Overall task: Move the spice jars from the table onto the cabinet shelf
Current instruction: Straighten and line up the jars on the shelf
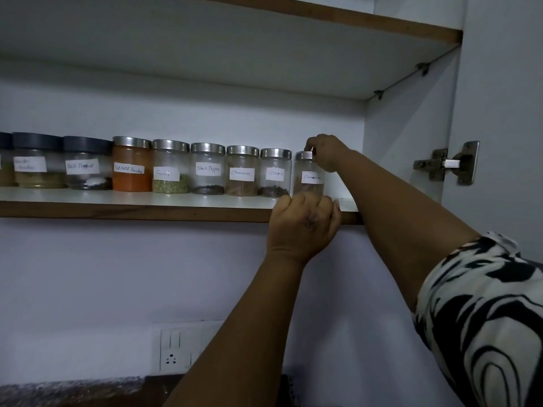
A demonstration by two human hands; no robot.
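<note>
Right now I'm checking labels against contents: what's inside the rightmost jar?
The rightmost jar, labelled cinnamon, shows brownish contents low behind the glass. The left hand covers its base, the right hand grips its lid, so the fill level stays hidden.

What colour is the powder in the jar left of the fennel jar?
Orange-red, filling the jar almost to its lid, as the head view shows.

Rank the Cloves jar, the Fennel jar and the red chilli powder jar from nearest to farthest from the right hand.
1. Cloves jar: just left of the jar the right hand holds by its lid.
2. Fennel jar: mid-row, further left.
3. Red chilli powder jar: left of Fennel.
</note>
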